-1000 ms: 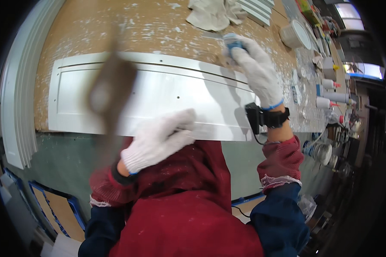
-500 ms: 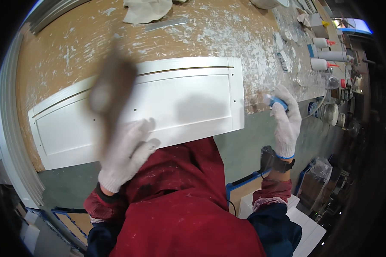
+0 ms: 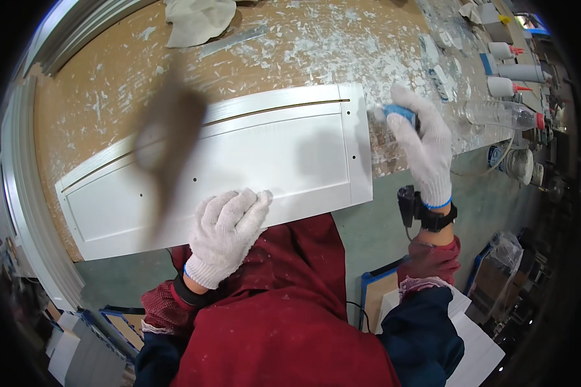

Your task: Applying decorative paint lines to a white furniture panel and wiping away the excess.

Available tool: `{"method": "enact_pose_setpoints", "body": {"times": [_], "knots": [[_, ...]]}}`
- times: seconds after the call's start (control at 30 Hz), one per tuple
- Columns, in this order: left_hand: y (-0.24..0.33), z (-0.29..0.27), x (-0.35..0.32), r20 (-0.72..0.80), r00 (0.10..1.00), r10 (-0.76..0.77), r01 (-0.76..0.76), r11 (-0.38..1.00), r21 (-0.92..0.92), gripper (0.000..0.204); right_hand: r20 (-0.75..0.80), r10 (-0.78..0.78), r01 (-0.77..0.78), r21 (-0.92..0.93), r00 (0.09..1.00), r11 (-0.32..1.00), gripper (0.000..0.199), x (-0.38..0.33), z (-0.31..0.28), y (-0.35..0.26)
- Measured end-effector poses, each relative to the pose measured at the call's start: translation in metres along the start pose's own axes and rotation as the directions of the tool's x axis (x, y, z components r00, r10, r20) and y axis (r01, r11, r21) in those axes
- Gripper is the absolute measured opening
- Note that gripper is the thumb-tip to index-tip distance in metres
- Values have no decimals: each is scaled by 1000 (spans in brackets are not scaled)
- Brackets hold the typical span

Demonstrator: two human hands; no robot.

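Note:
A white frame-style panel [image 3: 265,155] with a long groove and several small dark holes lies on the workbench before me. My left hand [image 3: 228,232], in a white knit glove, is at the panel's near edge, fingers bent over it; the thumb side is partly hidden. My right hand [image 3: 425,142], gloved the same way, is raised just past the panel's right end. Between its thumb and fingers is a small blue object [image 3: 400,114] with a pale, blurred end; its exact kind does not show. It appears apart from the panel.
White-smeared brown workbench [image 3: 316,58] extends beyond the panel. A metal strip [image 3: 232,41] and beige cloth [image 3: 200,19] lie at the back. Red-tipped white bottles [image 3: 502,86] and a clear plastic bottle [image 3: 500,115] stand right. A blurred brown shape [image 3: 171,126] blocks part of the view.
My left hand has come down from above the panel onto its near edge, fingers now bent. My right hand has moved slightly away from me with the blue object, closer to the panel's right end.

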State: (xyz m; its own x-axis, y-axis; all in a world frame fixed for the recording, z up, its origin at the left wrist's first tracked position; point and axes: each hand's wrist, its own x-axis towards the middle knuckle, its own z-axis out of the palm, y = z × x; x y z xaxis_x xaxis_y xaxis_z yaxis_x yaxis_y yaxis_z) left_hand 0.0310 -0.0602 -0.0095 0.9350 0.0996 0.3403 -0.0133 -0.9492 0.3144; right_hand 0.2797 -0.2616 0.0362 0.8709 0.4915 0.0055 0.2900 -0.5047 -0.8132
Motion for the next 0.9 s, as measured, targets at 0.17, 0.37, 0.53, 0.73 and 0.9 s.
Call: {"method": "enact_pose_setpoints", "body": {"times": [0.17,0.37,0.53,0.73,0.9], "knots": [[2,2,-1,18,999,-27,27,999,-29,39,7,-197,194,-191,980,962,33,30,2,-9],[-1,-4,9,31,999,-35,39,990,-139,31,226,-228,285,-266,947,921,35,49,32,-44],[8,14,24,-41,998,-53,45,982,-181,24,349,-219,269,-103,911,957,33,62,52,-62],[10,23,20,-144,987,-73,46,982,-184,22,556,-225,286,-23,800,958,32,72,117,-109],[1,11,-3,-173,973,-150,121,978,-168,21,651,-360,484,-13,668,875,33,77,169,-154]]}}
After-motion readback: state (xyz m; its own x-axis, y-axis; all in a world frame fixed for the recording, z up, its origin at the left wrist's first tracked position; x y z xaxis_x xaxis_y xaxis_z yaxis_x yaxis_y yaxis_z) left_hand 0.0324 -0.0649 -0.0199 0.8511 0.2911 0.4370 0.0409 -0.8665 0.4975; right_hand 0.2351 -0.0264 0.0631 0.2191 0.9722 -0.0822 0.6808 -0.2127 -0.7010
